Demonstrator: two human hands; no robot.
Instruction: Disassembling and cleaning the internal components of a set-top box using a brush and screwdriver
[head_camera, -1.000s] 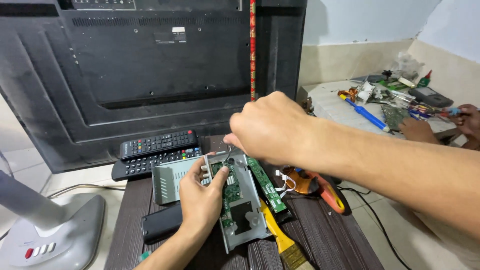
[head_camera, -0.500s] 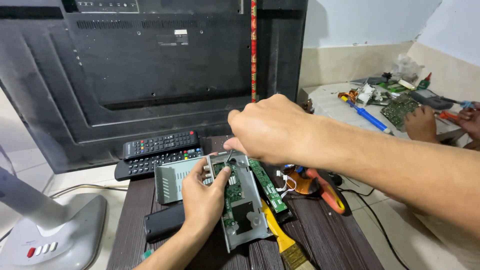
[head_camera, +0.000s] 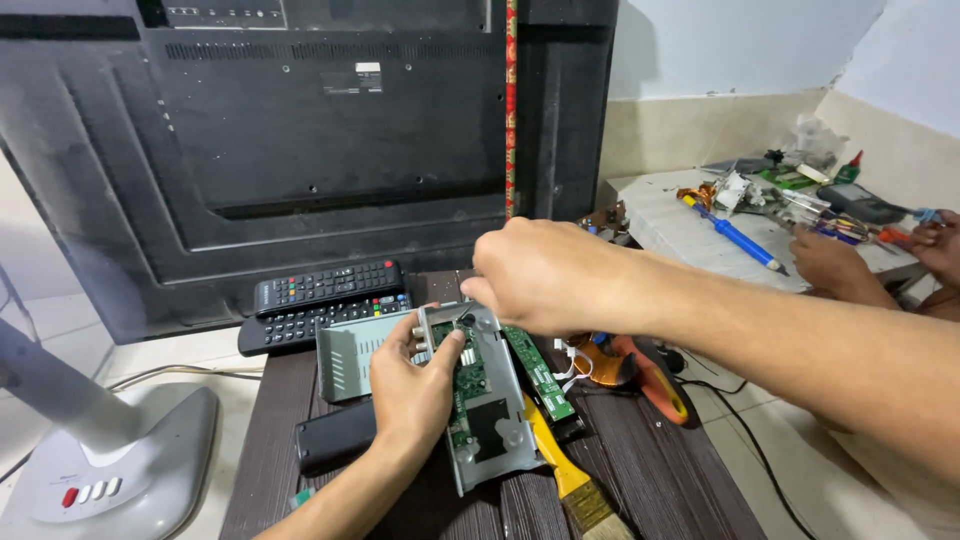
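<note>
While the left hand (head_camera: 410, 385) clamps the open grey metal chassis with its green circuit board (head_camera: 485, 395) on the dark wooden table (head_camera: 640, 480), the right hand (head_camera: 545, 275) pinches a thin tool at the board's top edge, apparently loosening a fastener; steady downward pressure seems needed.

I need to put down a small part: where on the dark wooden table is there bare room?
Bare wood shows at the dark wooden table's front right, between the yellow-handled brush and the orange tool. The middle is crowded: left hand, grey metal chassis with green circuit board, two black remotes.
</note>
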